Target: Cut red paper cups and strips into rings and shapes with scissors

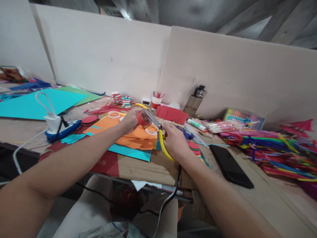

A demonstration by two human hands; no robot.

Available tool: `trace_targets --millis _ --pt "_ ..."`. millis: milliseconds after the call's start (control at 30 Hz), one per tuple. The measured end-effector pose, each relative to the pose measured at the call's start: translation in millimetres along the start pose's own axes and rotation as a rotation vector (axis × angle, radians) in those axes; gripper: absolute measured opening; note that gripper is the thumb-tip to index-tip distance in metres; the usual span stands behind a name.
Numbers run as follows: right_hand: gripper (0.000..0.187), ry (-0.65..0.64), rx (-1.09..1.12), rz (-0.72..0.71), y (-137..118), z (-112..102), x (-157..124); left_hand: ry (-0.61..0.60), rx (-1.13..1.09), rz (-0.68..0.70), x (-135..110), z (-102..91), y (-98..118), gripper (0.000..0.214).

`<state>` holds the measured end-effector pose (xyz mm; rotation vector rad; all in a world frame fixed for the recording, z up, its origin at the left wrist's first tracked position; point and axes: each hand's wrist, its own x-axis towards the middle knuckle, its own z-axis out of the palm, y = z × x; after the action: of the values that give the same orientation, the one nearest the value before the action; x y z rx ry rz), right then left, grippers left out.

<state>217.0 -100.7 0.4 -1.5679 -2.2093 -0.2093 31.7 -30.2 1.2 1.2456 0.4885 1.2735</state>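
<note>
My left hand [131,121] grips a red ring-shaped strip [142,120] above the orange sheets. My right hand [175,140] is closed on scissors [162,145] with yellow handles. The metal blades point up and left, apart from each other, and reach the red ring. Whether they touch it I cannot tell. Below the hands lie orange sheets [138,142] over a turquoise sheet [133,153]. White rings [113,114] rest on the orange paper, one of them close to the scissors.
A blue power strip [64,130] with a white plug stands at left, near a large turquoise sheet [37,102]. At right are a black phone [231,165], a glue stick [196,124], a dark bottle [195,100] and a pile of colourful pipe cleaners [272,148]. White panels rise behind.
</note>
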Motion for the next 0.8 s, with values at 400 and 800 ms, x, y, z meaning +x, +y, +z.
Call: trace_targets --millis 400,800 --pt "0.035 0.011 0.01 -0.001 -0.4 1.7 -1.5 0.053 0.037 0.067 2.1 -2.6 -1.0 0.037" --pt "0.038 -0.019 0.005 -0.014 1.2 2.6 -0.8 0.011 0.06 0.066 4.6 -9.7 -9.6 0.03"
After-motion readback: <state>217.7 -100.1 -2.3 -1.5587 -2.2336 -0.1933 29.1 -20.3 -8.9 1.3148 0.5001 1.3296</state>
